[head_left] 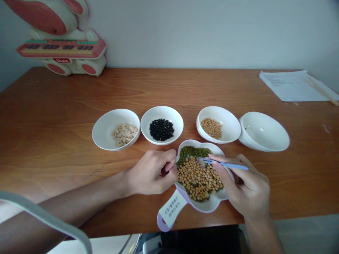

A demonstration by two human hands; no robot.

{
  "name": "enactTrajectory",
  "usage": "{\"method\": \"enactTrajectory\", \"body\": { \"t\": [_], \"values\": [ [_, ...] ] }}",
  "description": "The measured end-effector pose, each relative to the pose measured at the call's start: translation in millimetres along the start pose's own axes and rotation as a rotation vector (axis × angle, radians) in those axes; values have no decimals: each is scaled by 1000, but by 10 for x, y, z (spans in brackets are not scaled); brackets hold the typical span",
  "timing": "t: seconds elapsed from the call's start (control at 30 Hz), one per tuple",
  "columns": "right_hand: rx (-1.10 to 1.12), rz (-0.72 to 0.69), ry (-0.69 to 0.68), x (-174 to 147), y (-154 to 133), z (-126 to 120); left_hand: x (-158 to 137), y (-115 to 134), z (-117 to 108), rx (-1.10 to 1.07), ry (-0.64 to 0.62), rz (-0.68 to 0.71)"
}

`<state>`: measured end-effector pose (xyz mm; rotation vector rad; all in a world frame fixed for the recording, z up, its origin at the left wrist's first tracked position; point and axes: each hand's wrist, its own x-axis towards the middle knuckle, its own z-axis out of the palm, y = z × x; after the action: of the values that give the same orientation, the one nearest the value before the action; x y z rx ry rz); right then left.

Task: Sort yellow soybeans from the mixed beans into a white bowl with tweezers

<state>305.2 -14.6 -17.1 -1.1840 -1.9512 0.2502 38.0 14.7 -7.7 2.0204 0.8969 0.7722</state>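
Observation:
A white flower-shaped dish with a purple rim and a labelled handle [173, 209] lies in front of me. Soybeans [197, 176] cover most of it, with green mung beans [194, 151] along the far side and at the lower edges. At its left rim, my left hand [156, 171] is closed, thumb and curled fingers against the edge. Blue tweezers [227, 164] are pinched in my right hand [246, 187], over the dish's right side. Their tips reach down to the beans near the mung-bean border; whether a bean sits between them I cannot tell.
Behind the dish stand white bowls: one with pale flat seeds [124, 134], one with black beans [161, 129], one with soybeans [211, 128], and a tilted bowl [267, 132] with a dark speck. Papers [291, 84] lie back right; a toy keyboard [63, 49] stands back left. A grey curved tube [47, 217] crosses lower left.

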Motion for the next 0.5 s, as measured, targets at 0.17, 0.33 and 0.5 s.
{"method": "enactTrajectory", "body": {
  "t": [0.17, 0.33, 0.5],
  "values": [
    [-15, -20, 28, -16, -5, 2, -4, 9, 0, -2, 0, -3],
    [-109, -64, 223, -10, -30, -22, 5, 3, -6, 8, -7, -16],
    [-283, 29, 417, 138, -4, -84, -7, -15, -2, 7, -13, -21]
  ]
}}
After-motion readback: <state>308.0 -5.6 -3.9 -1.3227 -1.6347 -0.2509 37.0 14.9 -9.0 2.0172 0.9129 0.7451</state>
